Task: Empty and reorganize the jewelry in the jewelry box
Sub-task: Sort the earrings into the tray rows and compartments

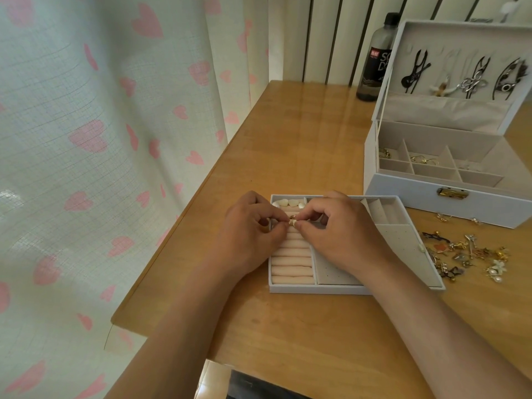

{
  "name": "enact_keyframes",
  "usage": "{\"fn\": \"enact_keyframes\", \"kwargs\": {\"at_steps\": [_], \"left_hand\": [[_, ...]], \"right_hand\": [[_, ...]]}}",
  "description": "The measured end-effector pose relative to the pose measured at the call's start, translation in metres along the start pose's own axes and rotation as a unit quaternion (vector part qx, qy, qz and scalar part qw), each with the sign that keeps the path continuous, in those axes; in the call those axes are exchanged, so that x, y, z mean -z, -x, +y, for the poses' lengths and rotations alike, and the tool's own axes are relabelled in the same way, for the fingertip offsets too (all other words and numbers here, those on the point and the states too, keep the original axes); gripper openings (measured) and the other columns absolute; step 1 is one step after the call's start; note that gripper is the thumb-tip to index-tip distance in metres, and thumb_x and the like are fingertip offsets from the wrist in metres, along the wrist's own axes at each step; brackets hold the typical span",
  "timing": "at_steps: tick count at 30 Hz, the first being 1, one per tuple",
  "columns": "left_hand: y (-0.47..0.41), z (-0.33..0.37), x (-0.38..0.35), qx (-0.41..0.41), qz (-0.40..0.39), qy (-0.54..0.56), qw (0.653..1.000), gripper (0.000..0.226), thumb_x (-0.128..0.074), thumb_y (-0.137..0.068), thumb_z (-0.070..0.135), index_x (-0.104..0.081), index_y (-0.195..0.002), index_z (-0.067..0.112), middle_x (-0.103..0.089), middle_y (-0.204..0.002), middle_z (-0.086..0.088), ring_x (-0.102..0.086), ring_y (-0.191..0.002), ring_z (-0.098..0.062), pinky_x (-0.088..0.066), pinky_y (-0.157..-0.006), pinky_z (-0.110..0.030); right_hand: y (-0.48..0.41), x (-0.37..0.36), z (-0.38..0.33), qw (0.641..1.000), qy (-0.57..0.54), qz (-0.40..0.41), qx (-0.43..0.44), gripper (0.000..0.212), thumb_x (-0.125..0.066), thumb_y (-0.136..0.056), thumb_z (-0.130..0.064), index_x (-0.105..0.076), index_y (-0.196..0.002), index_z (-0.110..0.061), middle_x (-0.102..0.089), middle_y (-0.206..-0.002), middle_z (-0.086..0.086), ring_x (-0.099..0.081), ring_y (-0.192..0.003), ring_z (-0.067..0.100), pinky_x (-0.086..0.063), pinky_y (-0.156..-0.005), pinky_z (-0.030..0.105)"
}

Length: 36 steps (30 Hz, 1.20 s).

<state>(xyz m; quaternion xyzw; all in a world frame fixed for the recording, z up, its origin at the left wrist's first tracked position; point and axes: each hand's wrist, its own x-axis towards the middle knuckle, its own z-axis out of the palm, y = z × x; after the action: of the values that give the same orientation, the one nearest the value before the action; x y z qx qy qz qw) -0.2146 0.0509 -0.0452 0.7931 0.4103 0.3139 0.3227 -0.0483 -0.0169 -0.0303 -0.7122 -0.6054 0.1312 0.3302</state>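
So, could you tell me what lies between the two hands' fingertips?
A small gold jewelry piece, pinched by left hand and right hand; head view shows it.

Tiny gold piece (293, 221) unidentifiable; jewelry box (408, 195) cropped right.

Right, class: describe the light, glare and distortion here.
Head view: daylight glows through the curtain; glare streaks the table; wide-angle bending tilts the jewelry box; the small piece pinched by the left hand and right hand is blurred.
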Motion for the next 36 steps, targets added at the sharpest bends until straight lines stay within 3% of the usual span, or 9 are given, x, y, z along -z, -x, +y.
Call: {"fn": "enact_keyframes", "kwargs": {"at_steps": [5,13,17,20,27,32,36], "left_hand": [[0.002,0.0,-0.001,-0.006,0.012,0.025,1.0,0.01,-0.076,-0.085,0.016,-0.08,-0.092,0.022,-0.058,-0.092,0.006,-0.053,-0.074,0.0,-0.04,-0.062,-0.009],[0.003,0.009,0.003,0.008,0.019,0.004,1.0,0.011,-0.071,-0.086,0.015,-0.074,-0.092,0.024,-0.06,-0.096,0.007,-0.056,-0.08,-0.004,-0.042,-0.066,-0.011],[0.003,0.03,0.003,-0.033,0.044,-0.022,0.998,0.014,-0.068,-0.083,0.013,-0.067,-0.092,0.024,-0.061,-0.09,0.009,-0.056,-0.08,-0.005,-0.041,-0.065,-0.011],[0.003,0.054,-0.008,-0.079,0.044,-0.022,0.996,0.013,-0.069,-0.082,0.013,-0.066,-0.088,0.023,-0.061,-0.086,0.009,-0.056,-0.077,-0.005,-0.042,-0.063,-0.012],[0.005,0.107,-0.055,-0.164,-0.02,-0.038,0.985,0.011,-0.068,-0.083,0.013,-0.068,-0.089,0.023,-0.062,-0.083,0.009,-0.057,-0.076,-0.004,-0.041,-0.065,-0.009],[-0.002,0.128,-0.091,-0.196,-0.068,-0.084,0.975,0.009,-0.068,-0.085,0.012,-0.071,-0.092,0.017,-0.065,-0.085,0.004,-0.06,-0.079,-0.013,-0.051,-0.073,-0.031],[-0.017,0.133,-0.107,-0.175,-0.09,-0.111,0.974,0.014,-0.065,-0.087,0.009,-0.071,-0.096,0.019,-0.068,-0.089,0.005,-0.061,-0.081,-0.012,-0.054,-0.078,-0.033]], "right_hand": [[-0.001,0.0,0.001,1.0,-0.002,0.002,0.0,0.002,-0.076,-0.084,-0.028,-0.074,-0.083,-0.029,-0.059,-0.086,-0.013,-0.056,-0.082,0.001,-0.043,-0.069,0.018],[-0.002,0.003,0.003,0.998,-0.055,-0.004,-0.027,0.014,-0.067,-0.086,-0.016,-0.074,-0.081,-0.027,-0.065,-0.088,-0.013,-0.059,-0.076,-0.001,-0.039,-0.062,0.005],[-0.002,0.012,-0.003,0.996,-0.074,-0.012,-0.049,0.015,-0.062,-0.088,-0.015,-0.075,-0.088,-0.023,-0.068,-0.087,-0.013,-0.06,-0.078,0.0,-0.047,-0.069,0.017],[0.006,0.028,-0.003,0.995,-0.082,0.0,-0.053,0.016,-0.061,-0.089,-0.014,-0.074,-0.088,-0.024,-0.068,-0.088,-0.011,-0.06,-0.081,0.001,-0.047,-0.069,0.018],[0.047,0.092,0.036,0.994,-0.056,0.049,-0.078,0.017,-0.061,-0.089,-0.011,-0.075,-0.091,-0.021,-0.069,-0.092,-0.009,-0.063,-0.085,0.006,-0.053,-0.076,0.026],[0.069,0.143,0.087,0.99,-0.034,0.065,-0.12,0.019,-0.06,-0.089,-0.012,-0.073,-0.088,-0.026,-0.068,-0.088,-0.013,-0.062,-0.083,0.003,-0.05,-0.07,0.021],[0.07,0.164,0.118,0.992,0.004,0.031,-0.125,0.019,-0.061,-0.092,-0.012,-0.072,-0.09,-0.027,-0.067,-0.088,-0.012,-0.06,-0.079,-0.001,-0.042,-0.061,0.014]]}}
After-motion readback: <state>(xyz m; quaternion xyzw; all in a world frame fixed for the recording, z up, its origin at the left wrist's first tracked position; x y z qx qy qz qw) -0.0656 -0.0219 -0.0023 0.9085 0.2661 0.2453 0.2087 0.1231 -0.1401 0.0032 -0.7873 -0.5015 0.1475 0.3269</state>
